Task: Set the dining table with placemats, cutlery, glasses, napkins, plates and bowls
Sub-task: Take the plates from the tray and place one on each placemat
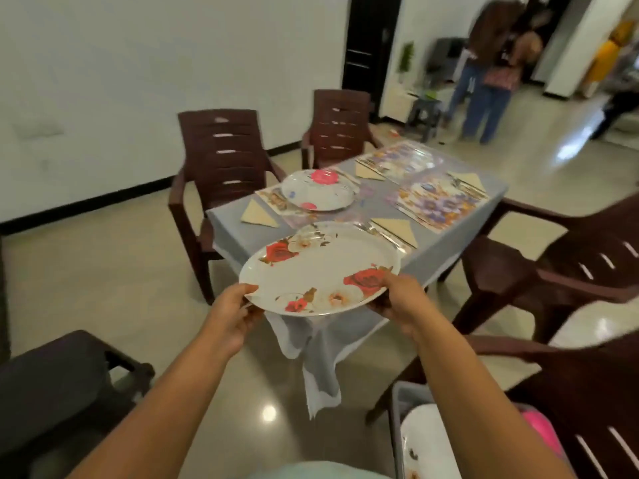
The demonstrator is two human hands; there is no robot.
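While both of my hands are occupied, the grip is this: my left hand point(238, 307) pinches the near-left rim of the oval plate point(320, 269), and my right hand point(397, 300) holds its near-right rim, thumb on top over the red flower. The plate is carried level in the air, apart from everything else. Its long axis runs from my left to my right, slightly skewed. It hangs over the near corner of the surface point(446, 250), where the grey cloth drapes down.

Nearest to me, at lower right, a tub point(397, 426) holds more white plates. Dark chairs stand close on my left and right.

The relation that matters is this: the near placemat point(349, 219) lies straight ahead of the plate and just below it, mostly hidden by the plate's far rim. Neither hand is clearly the nearer. In my judgement, the next move is a short forward carry and a lowering.

A folded napkin point(397, 229) carrying cutlery lies just right of that mat, so the right rim must stay clear of it.

Beyond, a round floral plate point(320, 195) sits on the left mat. Two further mats on the far side bear no plates yet.
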